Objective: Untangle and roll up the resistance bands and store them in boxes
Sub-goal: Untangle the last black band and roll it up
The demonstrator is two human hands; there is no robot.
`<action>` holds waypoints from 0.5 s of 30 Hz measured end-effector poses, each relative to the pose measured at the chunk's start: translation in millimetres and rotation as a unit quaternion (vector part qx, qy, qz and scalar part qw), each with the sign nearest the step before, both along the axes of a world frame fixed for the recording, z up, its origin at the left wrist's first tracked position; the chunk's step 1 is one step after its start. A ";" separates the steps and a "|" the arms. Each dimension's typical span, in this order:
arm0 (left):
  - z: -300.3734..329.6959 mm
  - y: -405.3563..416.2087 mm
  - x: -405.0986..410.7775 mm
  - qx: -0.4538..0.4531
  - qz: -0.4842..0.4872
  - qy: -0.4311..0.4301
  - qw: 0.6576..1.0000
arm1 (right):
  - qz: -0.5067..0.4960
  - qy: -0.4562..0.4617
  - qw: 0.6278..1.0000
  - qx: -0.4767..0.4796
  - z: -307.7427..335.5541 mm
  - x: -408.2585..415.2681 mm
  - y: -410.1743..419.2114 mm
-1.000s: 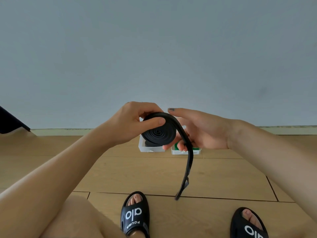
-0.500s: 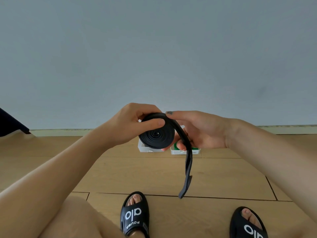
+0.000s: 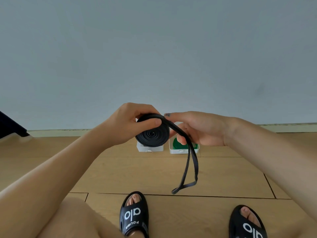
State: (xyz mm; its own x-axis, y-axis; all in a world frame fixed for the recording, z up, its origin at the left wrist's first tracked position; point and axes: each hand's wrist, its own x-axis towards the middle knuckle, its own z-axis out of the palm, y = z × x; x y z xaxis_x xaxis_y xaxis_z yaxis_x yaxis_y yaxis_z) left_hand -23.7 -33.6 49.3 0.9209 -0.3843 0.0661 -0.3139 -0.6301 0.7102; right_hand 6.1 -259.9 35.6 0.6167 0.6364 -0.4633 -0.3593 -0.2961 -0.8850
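Behind coil [image 3: 152,134]: left box [image 3: 149,148] half-hidden | both hands' fingers pinching band [image 3: 192,162]

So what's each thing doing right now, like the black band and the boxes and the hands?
black band: mostly rolled into a coil, loose looped tail hanging down
left hand: grips the coil, thumb across its face
right hand: holds the tail beside the coil
left box: on the floor, partly hidden behind the coil, contents unclear
right box: on the floor, holds a green band
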 end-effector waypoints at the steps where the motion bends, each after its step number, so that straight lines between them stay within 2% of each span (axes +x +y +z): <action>1: 0.4 -0.2 0.3 -0.015 0.010 -0.002 1.000 | -0.002 0.003 1.000 0.019 -0.7 0.0 0.5; 8: -0.6 -4.5 -1.0 -0.063 0.043 0.008 0.997 | -0.018 0.049 0.994 0.095 1.0 -5.9 5.7; 13: 1.2 -6.7 -3.1 0.017 -0.010 0.033 0.999 | 0.001 -0.043 0.999 -0.015 -4.2 -8.7 5.5; 15: -0.6 -9.0 -2.6 0.017 -0.011 0.027 0.999 | -0.002 -0.067 0.997 -0.027 -4.6 -10.5 8.2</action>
State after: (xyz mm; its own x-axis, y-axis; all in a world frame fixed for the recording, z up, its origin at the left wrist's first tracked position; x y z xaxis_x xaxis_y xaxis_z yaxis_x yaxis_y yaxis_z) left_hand -26.3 -42.6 48.7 0.9143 -0.4050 0.0028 -0.2893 -0.6481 0.7045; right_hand -4.3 -251.7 31.0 0.6784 0.6094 -0.4103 -0.2401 -0.3440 -0.9078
